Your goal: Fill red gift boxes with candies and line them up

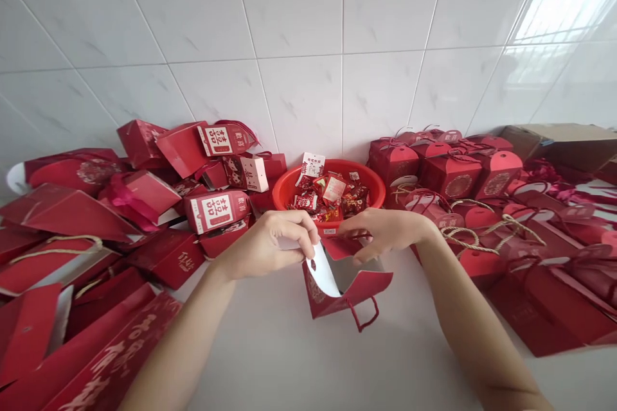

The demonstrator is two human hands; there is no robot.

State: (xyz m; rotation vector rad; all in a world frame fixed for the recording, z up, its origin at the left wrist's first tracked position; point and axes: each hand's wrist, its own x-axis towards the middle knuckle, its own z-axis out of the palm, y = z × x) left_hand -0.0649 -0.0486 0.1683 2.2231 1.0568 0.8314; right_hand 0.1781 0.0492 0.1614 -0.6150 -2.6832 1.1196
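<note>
In front of me a small red gift box (332, 304) stands on the white table, its top flaps spread and a red cord handle (362, 316) hanging off the near side. My left hand (284, 241) pinches the left flap, whose pale inner face has a small hole. Over the back right of the opening, my right hand (385, 232) is bent with thumb and fingers apart; nothing shows between them. The inside of the box is partly hidden. Right behind both hands sits a red plastic basin (376, 189) with several wrapped sweets (332, 189) in it.
Many red gift boxes (166, 257) lie heaped on the left. Rows of closed red boxes (456, 176) stand on the right, some with rope handles (470, 241). A cardboard box (563, 135) is at the far right, and a tiled wall (299, 96) rises behind everything.
</note>
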